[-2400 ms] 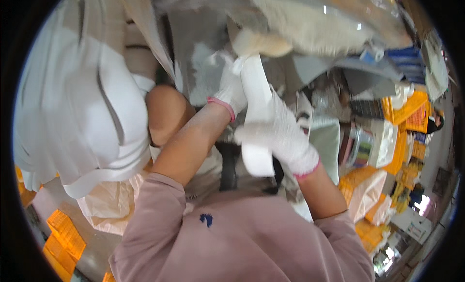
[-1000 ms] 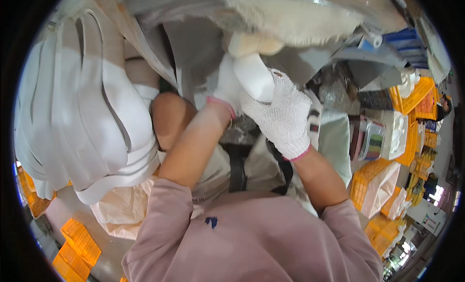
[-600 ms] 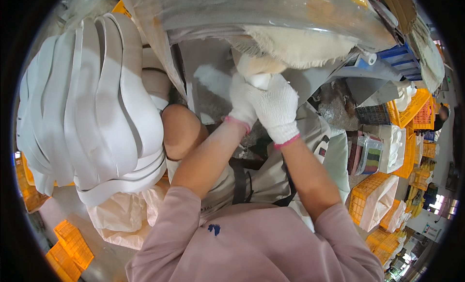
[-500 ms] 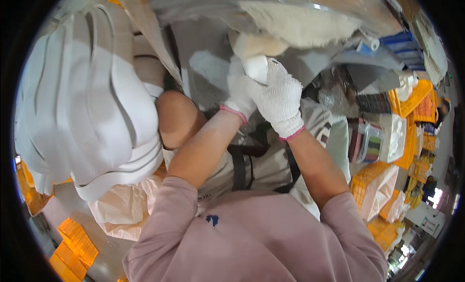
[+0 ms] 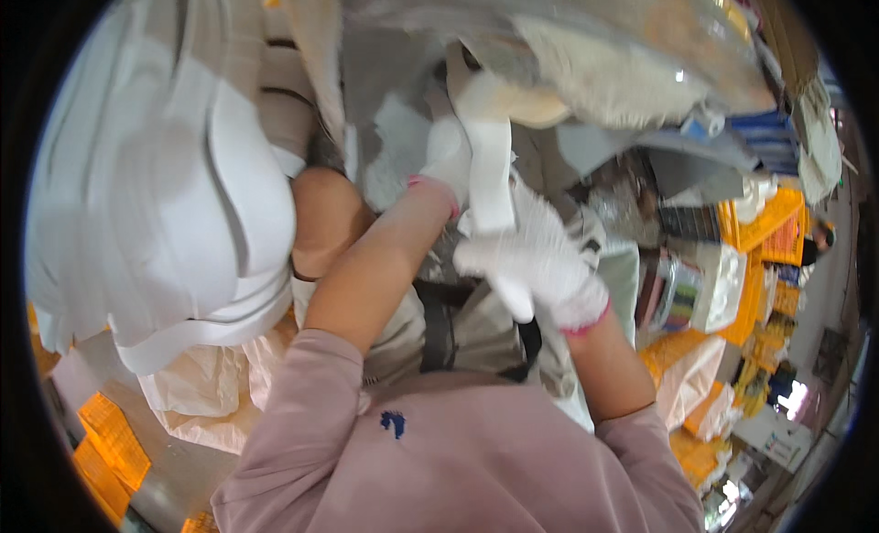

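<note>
In a white knit glove with a pink cuff, my left hand is closed on a smooth white curved strip, which hides part of its fingers. The strip stands upright in view, its upper end against a cream rounded, wheel-like part under a hood. Close by the strip's lower end is my right hand, gloved the same way and slightly blurred. Its fingers are apart, and I see nothing gripped in them. At the left rises a big stack of white curved pieces.
A dusty grey machine hood with ragged cloth overhangs the work. Pale plastic bags lie under the stack. Orange crates sit on the floor at lower left, and more crates are piled at right, where a person is far off.
My right hand has come away from the left, down toward me, and its fingers have spread. The white strip now shows at length, where only its end was visible. The view has shifted slightly.
</note>
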Tool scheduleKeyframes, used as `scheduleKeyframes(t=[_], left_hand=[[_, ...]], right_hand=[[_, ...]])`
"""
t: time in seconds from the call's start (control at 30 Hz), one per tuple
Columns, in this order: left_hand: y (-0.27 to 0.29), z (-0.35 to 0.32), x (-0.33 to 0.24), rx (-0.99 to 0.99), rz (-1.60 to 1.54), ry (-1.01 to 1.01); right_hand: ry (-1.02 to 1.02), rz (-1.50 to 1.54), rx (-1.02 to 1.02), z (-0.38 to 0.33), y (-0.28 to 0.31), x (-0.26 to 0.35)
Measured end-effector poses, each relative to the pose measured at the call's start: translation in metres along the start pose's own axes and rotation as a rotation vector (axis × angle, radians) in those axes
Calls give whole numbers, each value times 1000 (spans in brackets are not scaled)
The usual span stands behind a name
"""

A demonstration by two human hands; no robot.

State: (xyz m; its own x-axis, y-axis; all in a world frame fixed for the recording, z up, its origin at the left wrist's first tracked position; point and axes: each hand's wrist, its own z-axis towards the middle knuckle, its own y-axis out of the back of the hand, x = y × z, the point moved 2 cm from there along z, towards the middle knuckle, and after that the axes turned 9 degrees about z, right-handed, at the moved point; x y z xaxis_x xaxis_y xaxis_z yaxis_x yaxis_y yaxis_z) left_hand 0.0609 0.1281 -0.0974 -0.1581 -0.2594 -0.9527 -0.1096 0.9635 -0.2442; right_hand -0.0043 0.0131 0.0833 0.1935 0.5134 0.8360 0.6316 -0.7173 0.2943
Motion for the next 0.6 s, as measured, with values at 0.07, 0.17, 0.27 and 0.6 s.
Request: scheduleKeyframes(t=[0.07, 0.17, 0.27, 0.6], left_hand=[[9, 7, -14, -62, 797, -228], [15, -7, -23, -167, 1123, -74], [6, -45, -16, -342, 312, 223], [-14, -34, -72, -42, -938, -99]], right_hand=[[-40, 332, 120, 21, 12, 0], [262, 73, 96, 3, 23, -22], [-34, 401, -322, -55, 27, -84], [325, 30, -426, 43, 24, -117]])
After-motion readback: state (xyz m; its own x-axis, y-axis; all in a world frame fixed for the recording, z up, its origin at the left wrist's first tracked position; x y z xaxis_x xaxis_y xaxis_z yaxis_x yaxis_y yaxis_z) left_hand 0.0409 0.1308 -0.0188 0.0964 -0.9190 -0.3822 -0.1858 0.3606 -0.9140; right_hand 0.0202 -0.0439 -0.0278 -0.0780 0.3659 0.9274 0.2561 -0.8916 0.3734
